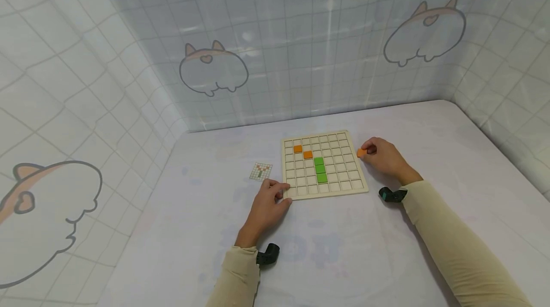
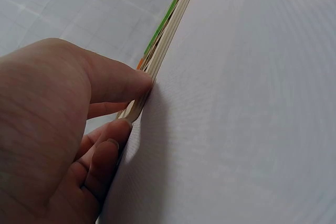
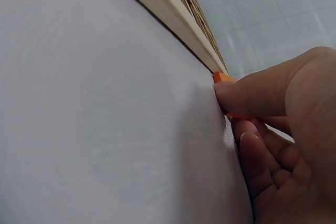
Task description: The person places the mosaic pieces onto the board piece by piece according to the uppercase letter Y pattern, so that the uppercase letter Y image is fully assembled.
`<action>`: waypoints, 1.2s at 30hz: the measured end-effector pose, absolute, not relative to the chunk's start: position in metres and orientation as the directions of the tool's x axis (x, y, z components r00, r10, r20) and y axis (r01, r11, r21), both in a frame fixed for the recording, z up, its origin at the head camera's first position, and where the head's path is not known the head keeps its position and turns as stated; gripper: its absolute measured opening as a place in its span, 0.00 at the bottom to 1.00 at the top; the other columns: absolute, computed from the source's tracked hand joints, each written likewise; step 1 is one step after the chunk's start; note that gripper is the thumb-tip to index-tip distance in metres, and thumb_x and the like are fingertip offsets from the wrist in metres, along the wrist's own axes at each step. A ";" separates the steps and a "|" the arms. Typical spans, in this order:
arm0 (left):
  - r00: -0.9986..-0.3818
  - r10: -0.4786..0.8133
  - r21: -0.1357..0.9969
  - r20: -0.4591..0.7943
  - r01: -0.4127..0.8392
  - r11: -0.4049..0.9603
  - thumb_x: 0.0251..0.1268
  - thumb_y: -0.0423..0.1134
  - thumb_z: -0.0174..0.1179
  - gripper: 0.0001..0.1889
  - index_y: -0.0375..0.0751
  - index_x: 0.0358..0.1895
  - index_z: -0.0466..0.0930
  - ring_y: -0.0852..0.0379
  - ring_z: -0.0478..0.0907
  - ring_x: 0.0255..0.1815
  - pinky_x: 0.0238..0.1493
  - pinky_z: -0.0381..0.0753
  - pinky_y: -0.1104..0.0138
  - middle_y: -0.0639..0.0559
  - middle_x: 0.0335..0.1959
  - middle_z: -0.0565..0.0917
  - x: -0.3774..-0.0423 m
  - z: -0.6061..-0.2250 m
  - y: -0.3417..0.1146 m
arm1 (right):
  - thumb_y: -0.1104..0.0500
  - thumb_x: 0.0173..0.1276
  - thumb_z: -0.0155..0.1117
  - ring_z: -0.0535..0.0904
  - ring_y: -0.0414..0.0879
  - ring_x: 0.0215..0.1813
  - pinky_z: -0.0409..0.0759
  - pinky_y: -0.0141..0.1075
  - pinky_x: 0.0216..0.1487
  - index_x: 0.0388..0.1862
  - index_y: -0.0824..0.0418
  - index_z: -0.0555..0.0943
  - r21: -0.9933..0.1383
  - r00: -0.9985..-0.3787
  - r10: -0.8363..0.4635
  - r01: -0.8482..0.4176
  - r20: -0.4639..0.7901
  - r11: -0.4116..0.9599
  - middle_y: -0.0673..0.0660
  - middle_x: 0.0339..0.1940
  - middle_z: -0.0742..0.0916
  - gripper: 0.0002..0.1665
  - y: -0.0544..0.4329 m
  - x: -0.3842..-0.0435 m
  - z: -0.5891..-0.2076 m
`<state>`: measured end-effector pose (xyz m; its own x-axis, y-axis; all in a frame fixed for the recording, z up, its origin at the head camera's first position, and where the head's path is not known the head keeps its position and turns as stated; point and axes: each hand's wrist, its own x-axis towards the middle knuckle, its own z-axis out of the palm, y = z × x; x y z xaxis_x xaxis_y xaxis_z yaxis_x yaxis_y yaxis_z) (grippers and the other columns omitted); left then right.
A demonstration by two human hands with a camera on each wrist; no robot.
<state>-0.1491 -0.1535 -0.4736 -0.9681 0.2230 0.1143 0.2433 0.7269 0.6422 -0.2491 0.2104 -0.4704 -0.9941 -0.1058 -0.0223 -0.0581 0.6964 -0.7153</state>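
My left hand (image 1: 265, 209) grips the near left corner of a pale wooden grid board (image 1: 344, 172), thumb on the front edge and fingers along the left side. Between thumb and fingers, my right hand (image 1: 386, 159) pinches an orange tile (image 1: 362, 153) just beside the board's right edge. In the right wrist view that tile (image 3: 221, 77) overlaps the end of the board's rim. Two orange tiles (image 1: 308, 154) lie diagonally in the grid's upper left. Below them runs a column of three green tiles (image 1: 320, 169).
A small printed card (image 1: 260, 171) with a coloured grid pattern lies left of the board, just beyond my left fingers. The table has a white cloth (image 1: 206, 211). Tile-patterned curtains (image 1: 301, 58) with cartoon animals stand behind and at both sides.
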 end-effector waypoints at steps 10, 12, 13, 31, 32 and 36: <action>-0.969 0.217 0.648 0.116 0.240 0.723 0.64 0.37 0.67 0.18 0.43 0.57 0.84 0.57 0.70 0.38 0.41 0.71 0.62 0.51 0.44 0.70 -0.148 -0.473 -0.154 | 0.60 0.71 0.63 0.74 0.57 0.51 0.72 0.51 0.54 0.54 0.66 0.76 -0.708 -0.994 -0.108 -0.058 -0.027 0.704 0.63 0.49 0.80 0.17 0.208 -0.248 -0.470; -0.971 0.214 0.651 0.107 0.231 0.723 0.64 0.38 0.67 0.18 0.44 0.57 0.84 0.57 0.70 0.38 0.41 0.71 0.62 0.51 0.44 0.70 -0.147 -0.474 -0.154 | 0.60 0.71 0.63 0.74 0.57 0.50 0.71 0.50 0.53 0.54 0.66 0.76 -0.703 -0.993 -0.115 -0.064 -0.025 0.708 0.63 0.48 0.80 0.17 0.208 -0.248 -0.470; -0.971 0.214 0.651 0.103 0.228 0.724 0.64 0.38 0.67 0.18 0.44 0.57 0.84 0.57 0.70 0.38 0.41 0.71 0.62 0.52 0.44 0.70 -0.147 -0.474 -0.153 | 0.59 0.71 0.63 0.74 0.57 0.49 0.72 0.50 0.52 0.54 0.66 0.76 -0.701 -0.993 -0.119 -0.068 -0.024 0.709 0.63 0.48 0.80 0.17 0.208 -0.248 -0.470; -0.969 0.221 0.653 0.109 0.238 0.719 0.64 0.37 0.67 0.18 0.43 0.58 0.84 0.56 0.70 0.39 0.42 0.70 0.62 0.52 0.44 0.70 -0.148 -0.471 -0.153 | 0.60 0.72 0.57 0.78 0.54 0.43 0.75 0.41 0.42 0.58 0.64 0.79 -0.822 -0.998 0.031 -0.025 0.052 0.569 0.63 0.47 0.83 0.18 0.198 -0.250 -0.460; -0.970 0.218 0.653 0.104 0.232 0.721 0.64 0.38 0.67 0.18 0.44 0.58 0.84 0.57 0.70 0.39 0.42 0.70 0.62 0.52 0.44 0.70 -0.148 -0.472 -0.153 | 0.60 0.72 0.57 0.79 0.54 0.41 0.76 0.39 0.40 0.58 0.65 0.79 -0.830 -0.998 0.031 -0.026 0.053 0.558 0.63 0.47 0.83 0.18 0.196 -0.252 -0.460; -0.970 0.220 0.649 0.105 0.235 0.724 0.64 0.38 0.67 0.18 0.44 0.58 0.84 0.57 0.70 0.39 0.42 0.70 0.62 0.52 0.45 0.70 -0.150 -0.472 -0.153 | 0.59 0.76 0.56 0.82 0.52 0.43 0.80 0.32 0.38 0.61 0.65 0.78 -0.908 -1.000 0.026 0.009 0.002 0.418 0.64 0.51 0.82 0.19 0.187 -0.255 -0.458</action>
<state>-0.1496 -0.1534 -0.4721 -0.9698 0.2200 0.1052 0.2346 0.7240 0.6487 -0.2549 0.1873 -0.4580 -0.9997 0.0256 0.0021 0.0088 0.4179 -0.9084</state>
